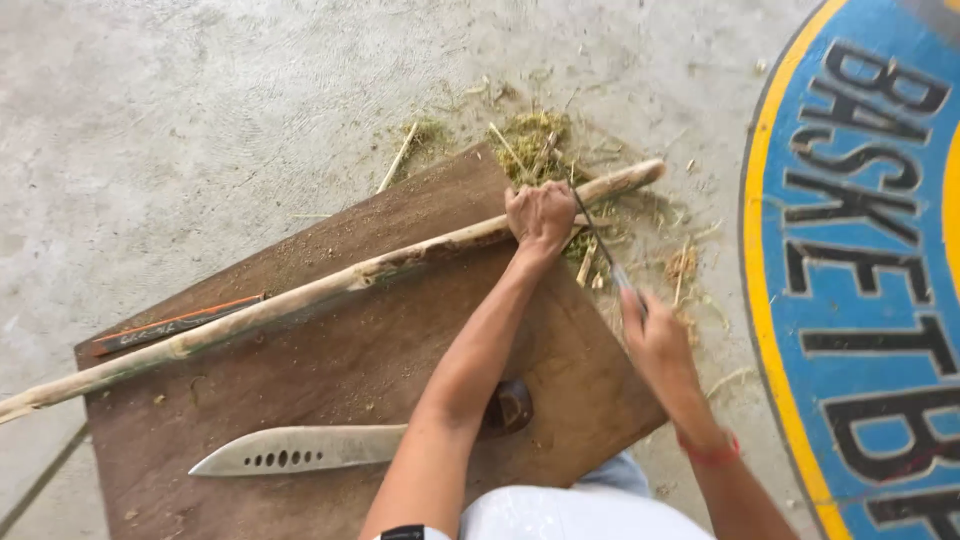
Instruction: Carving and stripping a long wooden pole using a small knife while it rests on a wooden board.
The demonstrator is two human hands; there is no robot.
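A long, partly peeled wooden stick [300,296] lies slantwise across a brown wooden board [360,370] on the concrete floor. My left hand [540,213] grips the stick near its far right end. My right hand [652,335] holds a thin knife [600,240] whose blade reaches up to the stick just beside my left hand. A large machete [300,449] with a row of holes in its blade lies flat on the board near me, its dark handle under my left forearm.
Green shavings and bark strips [535,135] litter the floor beyond the board. A flat orange-and-black tool [175,324] lies on the board's left part. A blue and yellow painted floor marking [860,260] fills the right side.
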